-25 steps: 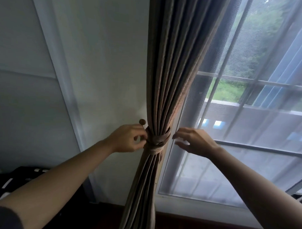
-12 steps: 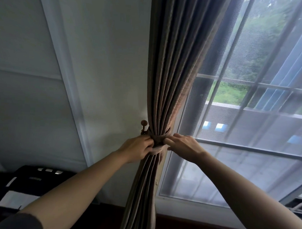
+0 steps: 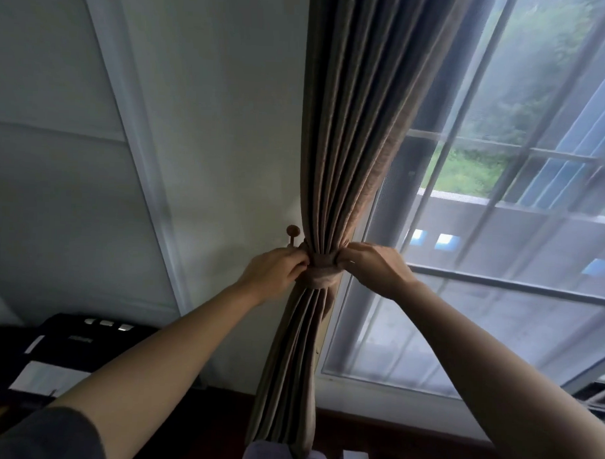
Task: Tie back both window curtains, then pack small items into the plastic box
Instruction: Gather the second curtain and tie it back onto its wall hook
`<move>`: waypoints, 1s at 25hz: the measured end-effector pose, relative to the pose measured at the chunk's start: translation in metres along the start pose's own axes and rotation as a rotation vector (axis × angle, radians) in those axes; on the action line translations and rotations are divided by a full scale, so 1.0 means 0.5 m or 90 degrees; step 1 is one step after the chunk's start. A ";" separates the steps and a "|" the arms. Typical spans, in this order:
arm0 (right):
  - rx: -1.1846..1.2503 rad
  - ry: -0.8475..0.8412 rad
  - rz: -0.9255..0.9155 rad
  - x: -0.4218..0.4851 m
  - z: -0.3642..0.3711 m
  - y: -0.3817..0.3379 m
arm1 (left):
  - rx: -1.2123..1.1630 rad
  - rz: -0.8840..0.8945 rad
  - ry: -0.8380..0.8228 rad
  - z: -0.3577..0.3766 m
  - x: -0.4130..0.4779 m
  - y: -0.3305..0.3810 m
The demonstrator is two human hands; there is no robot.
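Observation:
A brown pleated curtain [image 3: 352,145] hangs bunched at the left edge of the window. A matching fabric tieback [image 3: 322,271] wraps round its narrow waist. My left hand [image 3: 274,271] grips the tieback's left end, just under a round-knobbed wall hook [image 3: 292,234]. My right hand [image 3: 373,268] pinches the tieback on its right side, fingers curled into the fabric. No plastic box is in sight.
A white wall [image 3: 211,140] with a vertical trim strip lies left of the curtain. The window [image 3: 499,236] with a screen and bars fills the right. A dark device [image 3: 67,348] with a white sheet sits low at the left. Small pale objects lie below the curtain hem.
My right hand came in from beside the curtain and took hold of the tieback's right side. My left hand stayed at the left end by the hook. The view shifted slightly.

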State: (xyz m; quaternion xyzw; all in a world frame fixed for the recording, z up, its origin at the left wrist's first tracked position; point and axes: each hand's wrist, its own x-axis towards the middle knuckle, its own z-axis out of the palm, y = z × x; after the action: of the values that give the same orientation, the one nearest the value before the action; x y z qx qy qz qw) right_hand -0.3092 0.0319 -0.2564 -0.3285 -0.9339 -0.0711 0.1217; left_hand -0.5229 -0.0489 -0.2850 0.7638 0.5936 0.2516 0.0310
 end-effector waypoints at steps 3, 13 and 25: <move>0.042 0.070 0.053 -0.042 0.058 -0.006 | -0.097 -0.040 0.094 0.045 -0.035 -0.008; 0.327 0.304 0.269 -0.054 0.124 -0.011 | -0.185 -0.120 0.230 0.094 -0.033 -0.013; 0.386 -0.366 0.217 -0.026 0.212 -0.032 | -0.175 -0.342 -0.107 0.209 -0.042 -0.019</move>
State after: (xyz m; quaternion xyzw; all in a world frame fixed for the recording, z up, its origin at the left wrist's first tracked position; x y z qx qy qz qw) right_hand -0.3286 0.0340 -0.3626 -0.4333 -0.8412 0.3207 -0.0422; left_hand -0.4911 -0.0390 -0.3867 0.5865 0.7298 0.2487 0.2482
